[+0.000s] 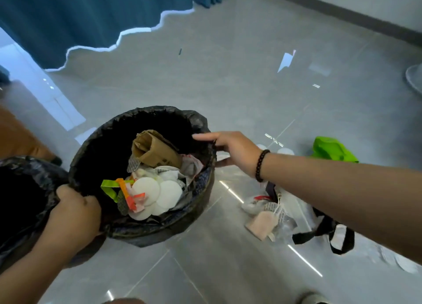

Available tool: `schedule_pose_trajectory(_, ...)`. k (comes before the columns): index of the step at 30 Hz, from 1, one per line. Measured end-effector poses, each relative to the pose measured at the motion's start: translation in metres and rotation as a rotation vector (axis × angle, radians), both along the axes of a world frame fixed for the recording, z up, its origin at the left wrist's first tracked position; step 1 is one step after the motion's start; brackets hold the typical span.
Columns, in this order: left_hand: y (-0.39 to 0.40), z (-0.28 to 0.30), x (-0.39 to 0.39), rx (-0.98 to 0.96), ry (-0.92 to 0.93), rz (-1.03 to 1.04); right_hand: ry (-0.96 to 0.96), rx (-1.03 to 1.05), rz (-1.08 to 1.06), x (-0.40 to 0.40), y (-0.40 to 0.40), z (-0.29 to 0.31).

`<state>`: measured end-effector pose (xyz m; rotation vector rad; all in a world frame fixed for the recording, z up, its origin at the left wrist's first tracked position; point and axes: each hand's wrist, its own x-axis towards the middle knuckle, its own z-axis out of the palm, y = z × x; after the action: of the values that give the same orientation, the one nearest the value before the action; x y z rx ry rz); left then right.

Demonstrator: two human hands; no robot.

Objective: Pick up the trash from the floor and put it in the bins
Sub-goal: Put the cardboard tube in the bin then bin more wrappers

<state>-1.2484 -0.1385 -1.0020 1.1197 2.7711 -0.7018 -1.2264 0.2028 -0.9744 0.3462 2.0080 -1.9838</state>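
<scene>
A round bin lined with a black bag [159,115] stands on the grey floor at centre. Inside lie a crumpled brown cardboard piece [155,149], white round pads [157,193] and green and orange strips [114,186]. My left hand [75,214] grips the bin's near-left rim. My right hand [230,151] hovers at the right rim with fingers stretched out, holding nothing. On the floor to the right lies a pile of trash [269,219]: clear wrappers, a beige packet and a bag with black straps [328,233]. A green bag [331,149] lies further right.
A second black-lined bin [22,166] stands at the left, touching the first. White paper scraps [285,60] lie far back on the floor. Blue curtains [91,13] hang at the back left. White round pads [404,262] lie at the lower right.
</scene>
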Motion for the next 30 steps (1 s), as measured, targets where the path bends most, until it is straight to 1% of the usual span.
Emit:
schedule_pose_trajectory(1, -0.011, -0.013, -0.002, -0.057, -0.042, 0.023, 0.003, -0.074, -0.056, -0.009, 0.005, 0.001)
schedule_pose_trajectory(2, -0.007, -0.008, 0.003, -0.117, -0.093, 0.090, 0.024, -0.115, -0.140, -0.018, 0.007, -0.001)
schedule_pose_trajectory(3, 0.001, -0.003, 0.006, -0.219, -0.118, 0.109, 0.039, -0.118, -0.263, -0.030, 0.008, -0.007)
schedule_pose_trajectory(4, 0.011, 0.000, 0.007, -0.306, -0.152, 0.120, 0.053, -0.089, -0.400, -0.043, 0.007, -0.012)
schedule_pose_trajectory(5, 0.013, -0.004, 0.009, -0.204, -0.089, 0.026, 0.065, -0.037, -0.540, -0.055, 0.004, -0.021)
schedule_pose_trajectory(6, 0.014, -0.001, 0.014, -0.267, 0.000, -0.112, 0.087, 0.029, -0.636, -0.064, 0.002, -0.033)
schedule_pose_trajectory(7, 0.024, 0.008, 0.015, -0.431, -0.025, -0.034, 0.113, 0.139, -0.652, -0.075, 0.002, -0.050)
schedule_pose_trajectory(8, 0.033, 0.015, 0.015, -0.552, -0.010, 0.087, 0.131, 0.277, -0.534, -0.083, 0.001, -0.071)
schedule_pose_trajectory(9, 0.035, 0.017, 0.015, -0.594, 0.026, 0.090, 0.117, 0.416, -0.316, -0.088, -0.001, -0.089)
schedule_pose_trajectory(10, 0.039, 0.021, 0.020, -0.569, -0.014, 0.183, 0.079, 0.531, -0.100, -0.093, -0.004, -0.109)
schedule_pose_trajectory(12, 0.046, 0.026, 0.022, -0.311, -0.095, 0.349, -0.033, 0.754, 0.254, -0.089, -0.007, -0.135)
schedule_pose_trajectory(13, 0.051, 0.026, 0.024, -0.199, -0.125, 0.301, -0.058, 0.900, 0.424, -0.080, -0.007, -0.143)
schedule_pose_trajectory(14, 0.053, 0.027, 0.022, -0.020, -0.118, 0.364, -0.042, 1.040, 0.574, -0.071, -0.005, -0.150)
schedule_pose_trajectory(15, 0.055, 0.030, 0.017, 0.247, -0.027, 0.433, -0.024, 1.138, 0.713, -0.060, -0.002, -0.154)
schedule_pose_trajectory(16, 0.053, 0.029, 0.015, 0.451, 0.000, 0.615, -0.004, 1.174, 0.818, -0.046, 0.003, -0.159)
schedule_pose_trajectory(17, 0.052, 0.029, 0.013, 0.623, 0.035, 0.683, -0.004, 1.165, 0.890, -0.035, 0.007, -0.160)
schedule_pose_trajectory(18, 0.053, 0.030, 0.011, 0.681, -0.006, 0.849, 0.011, 1.154, 0.941, -0.025, 0.012, -0.163)
schedule_pose_trajectory(19, 0.056, 0.028, 0.011, 0.740, -0.097, 1.037, 0.022, 1.146, 0.966, -0.016, 0.018, -0.162)
schedule_pose_trajectory(20, 0.061, 0.030, 0.011, 0.747, -0.167, 1.153, 0.036, 1.141, 0.952, -0.009, 0.025, -0.159)
schedule_pose_trajectory(21, 0.065, 0.032, 0.010, 0.797, -0.202, 1.204, 0.038, 1.126, 0.895, -0.004, 0.033, -0.156)
schedule_pose_trajectory(22, 0.069, 0.035, 0.009, 0.816, -0.221, 1.207, 0.056, 1.094, 0.793, -0.001, 0.041, -0.152)
schedule_pose_trajectory(23, 0.069, 0.038, 0.009, 0.837, -0.232, 1.224, 0.089, 1.075, 0.669, -0.003, 0.050, -0.141)
schedule_pose_trajectory(25, 0.073, 0.040, 0.004, 0.815, -0.233, 1.230, 0.151, 0.989, 0.332, -0.007, 0.070, -0.116)
schedule_pose_trajectory(26, 0.074, 0.042, 0.004, 0.812, -0.224, 1.243, 0.164, 0.905, 0.160, -0.012, 0.079, -0.099)
schedule_pose_trajectory(28, 0.082, 0.048, 0.003, 0.805, -0.201, 1.266, 0.196, 0.620, -0.172, -0.014, 0.087, -0.054)
schedule_pose_trajectory(29, 0.086, 0.047, 0.003, 0.783, -0.157, 1.273, 0.235, 0.492, -0.287, -0.012, 0.088, -0.031)
schedule_pose_trajectory(30, 0.092, 0.049, 0.003, 0.770, -0.087, 1.285, 0.291, 0.401, -0.355, -0.011, 0.087, -0.009)
